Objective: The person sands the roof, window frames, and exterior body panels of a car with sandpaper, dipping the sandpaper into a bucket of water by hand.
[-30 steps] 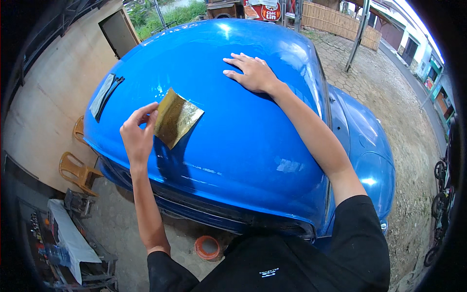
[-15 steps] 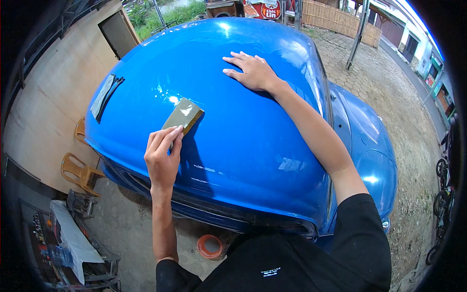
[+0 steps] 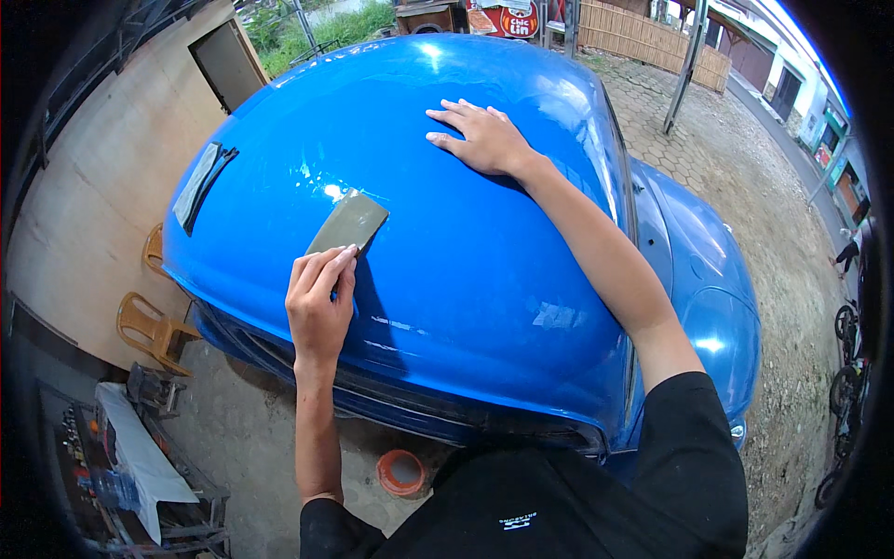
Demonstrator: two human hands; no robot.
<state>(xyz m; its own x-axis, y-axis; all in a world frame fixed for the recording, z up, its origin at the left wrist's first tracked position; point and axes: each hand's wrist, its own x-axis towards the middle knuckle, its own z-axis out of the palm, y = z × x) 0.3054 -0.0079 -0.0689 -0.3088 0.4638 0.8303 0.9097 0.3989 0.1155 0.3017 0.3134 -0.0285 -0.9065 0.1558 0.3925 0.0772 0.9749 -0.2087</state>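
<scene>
A blue car's rounded roof [image 3: 447, 279] fills the middle, with wet, shiny patches. My left hand [image 3: 321, 307] pinches the near end of a flat, olive-grey rectangular pad [image 3: 349, 224] between thumb and fingers. The pad is tilted just over the roof, its shadow beside it; whether its underside touches the paint I cannot tell. My right hand [image 3: 484, 140] lies flat on the roof farther off, fingers spread and holding nothing. To the left on the roof rest a grey sheet [image 3: 197, 182] and a dark strip [image 3: 212, 191].
An orange-red bucket [image 3: 401, 472] stands on the floor by the car's near side. Brown plastic chairs [image 3: 154, 326] and a cluttered bench with a white cover [image 3: 140, 456] are at left. Paving and gravel [image 3: 792, 317] stretch along the right, with motorbikes [image 3: 846, 382] at the edge.
My left hand has shifted slightly right and turned the pad, so its brownish edge no longer shows. My right hand stays put. A person has come into view at the far right.
</scene>
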